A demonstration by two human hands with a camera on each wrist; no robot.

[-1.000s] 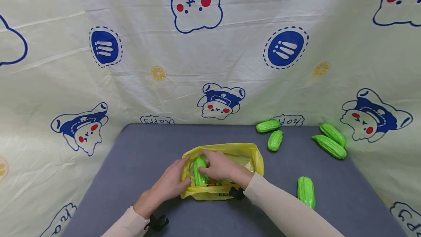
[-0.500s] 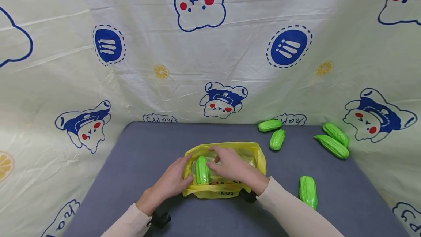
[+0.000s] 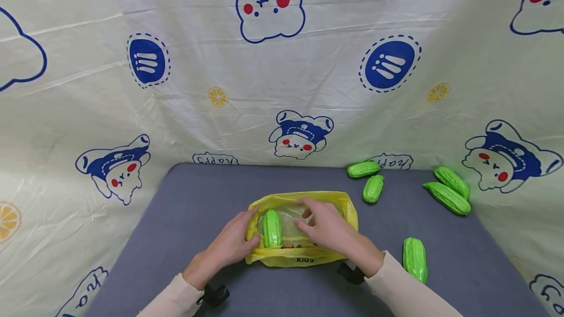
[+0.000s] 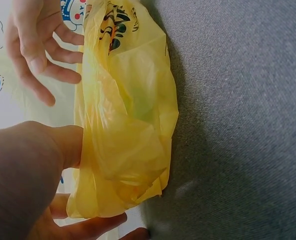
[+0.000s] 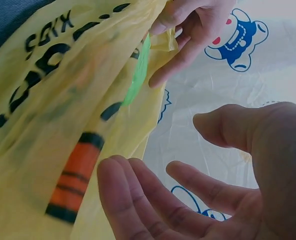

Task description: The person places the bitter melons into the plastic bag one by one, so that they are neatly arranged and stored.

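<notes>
Gripping the left end of a yellow bag, the left hand sits, in the head view, close beside a green gourd lying inside, whose long axis runs away from the person. The right hand is over the bag's mouth, to the right of that gourd, and grasps nothing. On the grey table, a loose gourd lies beside the right sleeve, well to the right of the bag, also lengthwise to the person; the right hand is the nearer one. Two far gourds and two outer gourds lie farther off.

From the left wrist, the left thumb meets the bag's mouth; a faint green tint through the film is probably the bagged gourd, though too cloudy to be sure.

From the right wrist, the right thumb and fingers stand apart with nothing between them.
</notes>
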